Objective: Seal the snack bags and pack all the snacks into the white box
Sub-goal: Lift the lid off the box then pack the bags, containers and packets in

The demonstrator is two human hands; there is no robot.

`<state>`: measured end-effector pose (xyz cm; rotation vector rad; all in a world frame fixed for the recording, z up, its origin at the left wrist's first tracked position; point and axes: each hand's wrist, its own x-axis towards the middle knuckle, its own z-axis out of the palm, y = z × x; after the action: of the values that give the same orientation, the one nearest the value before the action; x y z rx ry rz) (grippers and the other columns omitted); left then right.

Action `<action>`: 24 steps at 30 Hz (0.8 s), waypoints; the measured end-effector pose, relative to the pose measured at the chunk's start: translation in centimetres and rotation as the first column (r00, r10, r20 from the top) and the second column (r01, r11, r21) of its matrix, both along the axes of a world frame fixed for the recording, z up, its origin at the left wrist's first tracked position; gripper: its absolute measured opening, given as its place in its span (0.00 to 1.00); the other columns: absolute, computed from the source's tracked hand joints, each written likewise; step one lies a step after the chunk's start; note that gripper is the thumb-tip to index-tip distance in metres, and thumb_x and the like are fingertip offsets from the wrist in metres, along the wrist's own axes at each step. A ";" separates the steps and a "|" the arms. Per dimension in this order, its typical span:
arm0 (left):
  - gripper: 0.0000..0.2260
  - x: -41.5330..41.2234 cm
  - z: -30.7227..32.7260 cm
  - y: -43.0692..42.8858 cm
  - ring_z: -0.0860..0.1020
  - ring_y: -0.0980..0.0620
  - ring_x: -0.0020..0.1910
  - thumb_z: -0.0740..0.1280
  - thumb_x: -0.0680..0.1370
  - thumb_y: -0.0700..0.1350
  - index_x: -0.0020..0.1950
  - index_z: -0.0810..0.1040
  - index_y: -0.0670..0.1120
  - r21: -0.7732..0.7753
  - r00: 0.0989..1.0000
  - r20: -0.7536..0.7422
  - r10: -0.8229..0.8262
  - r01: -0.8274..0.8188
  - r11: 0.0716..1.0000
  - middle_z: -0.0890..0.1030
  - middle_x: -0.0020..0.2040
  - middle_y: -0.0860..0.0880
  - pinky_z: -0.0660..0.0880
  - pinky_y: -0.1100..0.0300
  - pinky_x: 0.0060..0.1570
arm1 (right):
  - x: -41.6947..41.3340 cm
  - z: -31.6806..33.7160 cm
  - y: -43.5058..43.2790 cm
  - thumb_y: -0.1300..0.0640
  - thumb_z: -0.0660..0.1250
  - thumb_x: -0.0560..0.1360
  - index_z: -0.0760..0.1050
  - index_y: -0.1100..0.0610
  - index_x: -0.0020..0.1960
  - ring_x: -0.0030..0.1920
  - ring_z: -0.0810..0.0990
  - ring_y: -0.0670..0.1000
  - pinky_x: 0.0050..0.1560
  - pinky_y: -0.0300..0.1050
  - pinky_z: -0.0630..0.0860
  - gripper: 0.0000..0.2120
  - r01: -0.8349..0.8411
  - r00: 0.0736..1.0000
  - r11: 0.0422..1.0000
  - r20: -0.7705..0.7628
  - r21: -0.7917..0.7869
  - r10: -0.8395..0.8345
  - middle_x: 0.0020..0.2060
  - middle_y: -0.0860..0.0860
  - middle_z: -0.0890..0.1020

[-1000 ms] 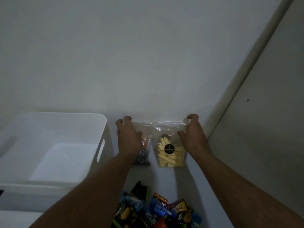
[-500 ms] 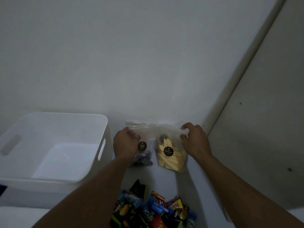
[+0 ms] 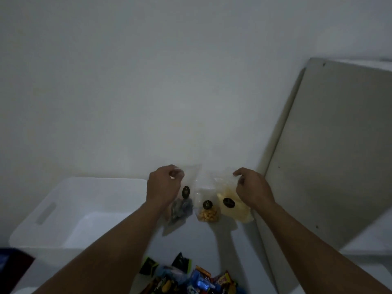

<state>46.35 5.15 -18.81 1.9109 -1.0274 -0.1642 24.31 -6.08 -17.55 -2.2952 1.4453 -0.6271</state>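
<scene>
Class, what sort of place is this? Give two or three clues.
Probably a plain room at home, though unsure: a bare white wall, a white box, and a heap of wrapped snacks on a white tabletop.

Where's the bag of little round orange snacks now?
Head view: it is the middle bag, between the dark-snack bag held by the left hand and the yellow-chip bag held by the right hand.

The snack bags (image 3: pixel 206 209) at lower centre are thin, clear, faintly glossy plastic film. The white box (image 3: pixel 95 179) at lower left is smooth, matt, slightly translucent plastic; the wrappers (image 3: pixel 197 282) at the bottom edge look shiny, the wall (image 3: pixel 148 81) and right-hand panel (image 3: pixel 331 155) smooth and matt.
</scene>
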 end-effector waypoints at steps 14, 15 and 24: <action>0.08 9.0 12.8 6.2 0.84 0.52 0.43 0.71 0.75 0.49 0.50 0.85 0.47 0.048 0.992 0.067 -0.110 0.106 0.993 0.86 0.47 0.50 0.81 0.55 0.52 | 6.5 11.4 5.5 0.55 0.63 0.77 0.81 0.52 0.52 0.46 0.82 0.51 0.45 0.44 0.78 0.09 -0.081 0.996 0.982 -0.036 -0.172 0.076 0.48 0.49 0.85; 0.07 10.1 13.2 6.7 0.84 0.51 0.43 0.71 0.75 0.48 0.50 0.85 0.47 0.064 0.989 0.098 -0.111 0.105 0.992 0.86 0.47 0.49 0.80 0.55 0.52 | 7.4 11.8 6.0 0.56 0.63 0.77 0.81 0.52 0.51 0.46 0.81 0.51 0.45 0.45 0.78 0.09 -0.081 0.997 0.982 -0.028 -0.172 0.078 0.47 0.49 0.85; 0.06 19.1 14.1 11.2 0.84 0.54 0.41 0.73 0.74 0.48 0.48 0.86 0.50 0.118 0.976 0.145 -0.161 0.145 0.982 0.86 0.43 0.52 0.78 0.60 0.51 | 16.6 12.8 10.3 0.58 0.65 0.76 0.81 0.51 0.48 0.45 0.81 0.51 0.45 0.45 0.78 0.06 -0.078 0.995 0.986 0.052 -0.148 0.087 0.42 0.47 0.83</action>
<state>65.45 16.37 -4.68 1.9638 -1.2939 -0.1647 40.96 4.23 -4.78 -2.4118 1.3096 -0.7914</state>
